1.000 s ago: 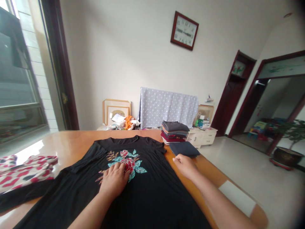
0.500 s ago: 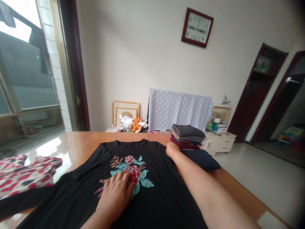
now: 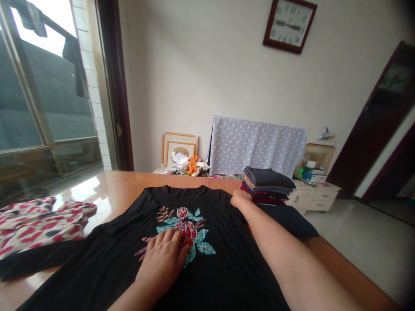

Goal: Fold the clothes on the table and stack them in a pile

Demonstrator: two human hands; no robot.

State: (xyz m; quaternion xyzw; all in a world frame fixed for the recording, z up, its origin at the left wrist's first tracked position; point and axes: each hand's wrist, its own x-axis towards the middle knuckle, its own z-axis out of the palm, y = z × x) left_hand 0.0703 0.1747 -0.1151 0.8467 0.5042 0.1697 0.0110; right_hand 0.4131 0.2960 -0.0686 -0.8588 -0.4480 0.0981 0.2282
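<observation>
A black long-sleeved shirt [image 3: 220, 276] lies spread front side up, its neckline toward the far side of the table. Sparkling red roses and teal leaves decorate its chest. My left hand [image 3: 164, 255] rests flat on this floral design, fingers extended and holding nothing. At the shirt's right shoulder, my right hand [image 3: 240, 198] is closed on the fabric, its fingertips mostly hidden. The shirt's left-side sleeve stretches out toward the left edge of the view.
Beyond my right hand stands a stack of folded clothes [image 3: 267, 177], with a dark navy folded garment [image 3: 288, 220] beside it. A red-and-cream patterned garment [image 3: 48, 224] lies at left on the wooden table [image 3: 119, 183]. Behind are a dotted cloth [image 3: 256, 147] and a white cabinet [image 3: 314, 196].
The view has turned a little to the left, so everything sits further right in the picture. Both hands stay at about the same spots on the shirt.
</observation>
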